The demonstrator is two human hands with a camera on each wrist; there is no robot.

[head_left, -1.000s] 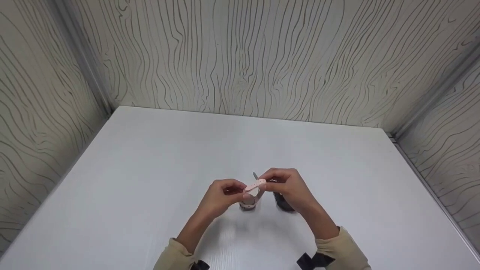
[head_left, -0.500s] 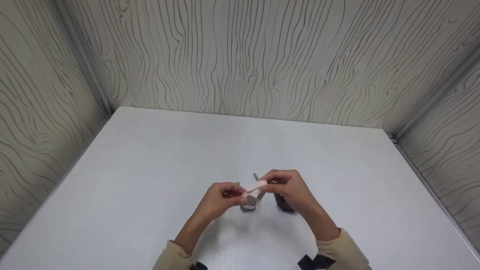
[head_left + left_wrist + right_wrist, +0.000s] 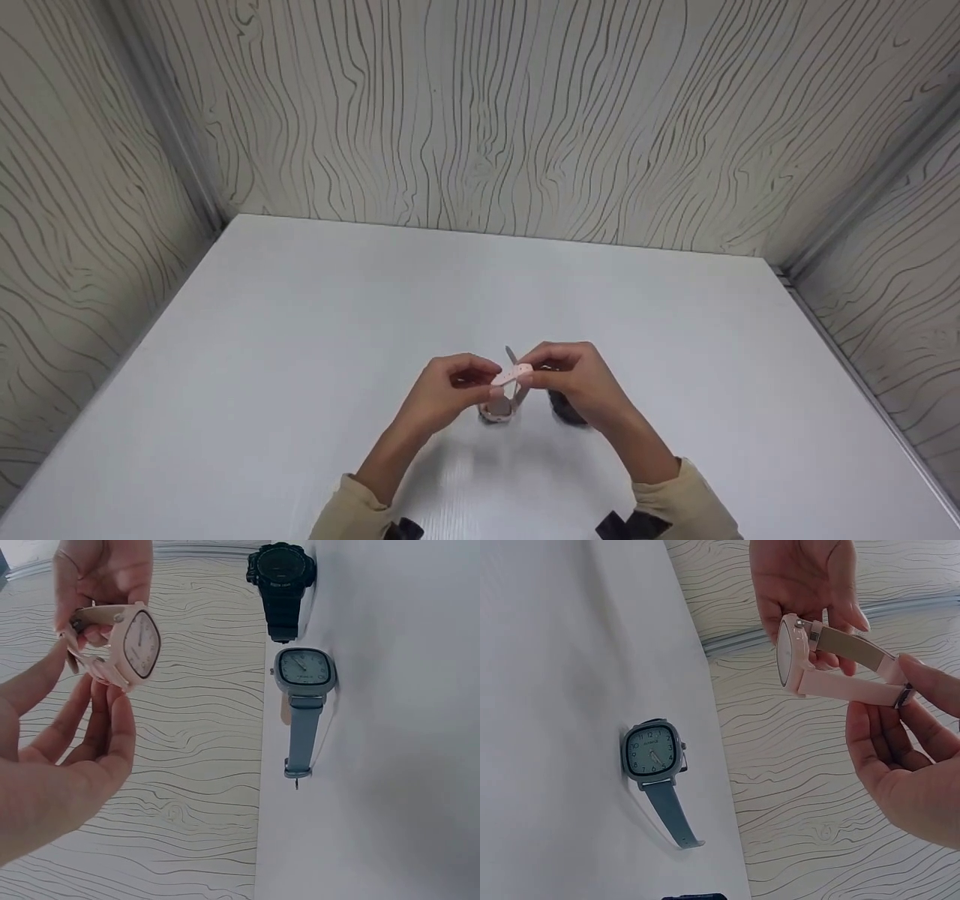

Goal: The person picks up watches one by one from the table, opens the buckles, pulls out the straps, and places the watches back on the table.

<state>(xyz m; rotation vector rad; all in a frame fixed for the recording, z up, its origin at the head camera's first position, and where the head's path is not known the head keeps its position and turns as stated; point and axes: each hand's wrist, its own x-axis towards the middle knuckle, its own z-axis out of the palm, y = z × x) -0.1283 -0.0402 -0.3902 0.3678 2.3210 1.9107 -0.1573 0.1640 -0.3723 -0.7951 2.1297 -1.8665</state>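
A pink wristwatch [image 3: 139, 645] is held up in the air between both hands, its strap looped round. My left hand [image 3: 442, 390] has thumb and fingers at the strap, by the pink case. With thumb and fingertips, my right hand [image 3: 577, 375] pinches the strap near its dark buckle [image 3: 904, 695]. The dial faces away from me in the head view, where the case back [image 3: 498, 407] shows grey. Below the hands lies a grey-blue wristwatch [image 3: 304, 669], clearest in both wrist views. A black wristwatch [image 3: 281, 574] lies beside it, partly hidden by my right hand in the head view.
The white tabletop [image 3: 337, 300] spreads round the hands. Panels with a wood-grain pattern [image 3: 480, 112] stand behind it and at both sides. Black devices [image 3: 634, 525] sit at the sleeve cuffs.
My left hand's fingers have shifted slightly up and to the right along the pink strap. The right hand has stayed nearly still, pinching the strap.
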